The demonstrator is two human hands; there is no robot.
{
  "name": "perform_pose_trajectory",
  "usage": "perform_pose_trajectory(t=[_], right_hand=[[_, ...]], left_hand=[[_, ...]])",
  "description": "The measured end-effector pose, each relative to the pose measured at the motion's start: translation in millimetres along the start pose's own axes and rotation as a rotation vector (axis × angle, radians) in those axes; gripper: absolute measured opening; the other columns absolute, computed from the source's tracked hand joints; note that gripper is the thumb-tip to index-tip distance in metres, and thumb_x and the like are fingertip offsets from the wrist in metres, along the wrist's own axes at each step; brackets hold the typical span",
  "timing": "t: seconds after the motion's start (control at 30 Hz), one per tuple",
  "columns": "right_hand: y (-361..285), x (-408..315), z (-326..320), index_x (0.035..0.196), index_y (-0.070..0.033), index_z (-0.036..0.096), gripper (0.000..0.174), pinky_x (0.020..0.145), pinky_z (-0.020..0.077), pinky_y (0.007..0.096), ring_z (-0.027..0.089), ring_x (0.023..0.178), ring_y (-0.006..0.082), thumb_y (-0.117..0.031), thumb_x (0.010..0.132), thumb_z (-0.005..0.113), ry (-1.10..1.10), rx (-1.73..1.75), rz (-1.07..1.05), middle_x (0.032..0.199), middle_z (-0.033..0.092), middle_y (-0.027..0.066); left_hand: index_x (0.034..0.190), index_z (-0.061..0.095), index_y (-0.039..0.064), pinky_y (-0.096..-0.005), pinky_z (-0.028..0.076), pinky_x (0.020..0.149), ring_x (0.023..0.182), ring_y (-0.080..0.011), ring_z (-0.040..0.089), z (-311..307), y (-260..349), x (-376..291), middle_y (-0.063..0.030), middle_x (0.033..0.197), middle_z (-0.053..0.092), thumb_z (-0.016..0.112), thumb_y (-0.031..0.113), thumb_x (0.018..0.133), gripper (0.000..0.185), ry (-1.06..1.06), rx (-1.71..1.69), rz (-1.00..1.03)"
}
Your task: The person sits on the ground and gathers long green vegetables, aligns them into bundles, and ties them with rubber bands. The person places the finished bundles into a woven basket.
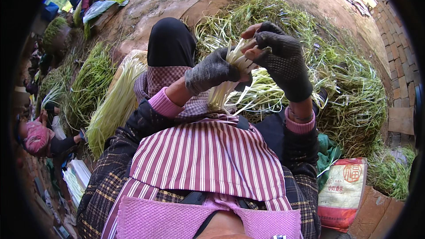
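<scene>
My left hand [215,71], in a dark fingerless glove, is closed around a bundle of pale leafy stalks [237,58], like yellow chives. The stalk ends stick up above the fist, and the rest hangs below it over my lap. My right hand [277,53], gloved the same way, is at the upper ends of the bundle with its fingers bent; whether it pinches a stalk is not plain. A long, neat pile of pale stalks [114,103] lies beside my knee at the left. Under and beyond my hands spreads a big tangled heap of green and whitish leaves [348,96].
At the right lie a printed woven sack [343,186], green netting [327,156] and cardboard [378,210], near a brick wall [396,56]. A person in pink [38,137] sits at the left among green heaps [93,79]. Other people are at the upper left.
</scene>
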State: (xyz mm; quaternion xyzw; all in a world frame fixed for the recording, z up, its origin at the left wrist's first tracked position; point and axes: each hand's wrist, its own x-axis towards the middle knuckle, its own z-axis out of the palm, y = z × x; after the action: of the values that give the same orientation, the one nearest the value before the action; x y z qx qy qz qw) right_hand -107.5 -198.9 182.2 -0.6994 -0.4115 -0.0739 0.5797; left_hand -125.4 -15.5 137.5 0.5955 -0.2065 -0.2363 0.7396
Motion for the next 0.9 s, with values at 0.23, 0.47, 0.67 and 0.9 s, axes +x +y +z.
perform_pose_trajectory(t=[0.23,0.47,0.67,0.9], right_hand=[[9.2,-5.2,1.2,0.077,0.001,0.059,0.01,0.079,0.0445,0.0309,0.055,0.094,0.021,-0.005,0.072,0.065,-0.061,-0.05,-0.006,0.096,0.057,0.0116],[4.5,-13.0,-4.1,0.088,0.0,0.061,0.013,0.081,0.0438,0.0286,0.055,0.093,0.0176,-0.007,0.077,0.061,0.117,-0.093,-0.008,0.095,0.058,0.0101],[17.7,-35.3,2.4,0.115,-0.004,0.05,0.045,0.079,0.0421,0.0247,0.052,0.093,0.0127,-0.012,0.073,0.065,0.332,0.257,0.335,0.105,0.057,0.0042],[58.9,-79.3,96.7,0.105,0.0,0.055,0.029,0.076,0.0448,0.0267,0.055,0.083,0.0126,-0.014,0.08,0.062,0.055,0.478,0.477,0.091,0.06,0.0041]], left_hand=[[0.102,0.053,0.001,-0.0238,0.047,0.072,0.076,-0.0106,0.057,8.6,3.6,-2.8,-0.0035,0.086,0.059,0.065,0.006,0.07,0.035,-0.014,-0.037,-0.051],[0.105,0.05,0.0,-0.0254,0.047,0.074,0.08,-0.0131,0.057,6.7,2.4,-0.8,-0.0053,0.091,0.058,0.065,0.005,0.068,0.04,-0.009,-0.019,0.015],[0.106,0.051,-0.003,-0.028,0.049,0.06,0.063,-0.0158,0.058,3.4,6.7,-1.9,-0.0077,0.079,0.06,0.063,0.008,0.073,0.037,0.102,-0.156,0.125],[0.106,0.051,-0.003,-0.0257,0.047,0.057,0.061,-0.0136,0.057,8.1,-1.5,0.0,-0.0062,0.077,0.058,0.063,0.008,0.073,0.037,0.336,-0.281,0.181]])
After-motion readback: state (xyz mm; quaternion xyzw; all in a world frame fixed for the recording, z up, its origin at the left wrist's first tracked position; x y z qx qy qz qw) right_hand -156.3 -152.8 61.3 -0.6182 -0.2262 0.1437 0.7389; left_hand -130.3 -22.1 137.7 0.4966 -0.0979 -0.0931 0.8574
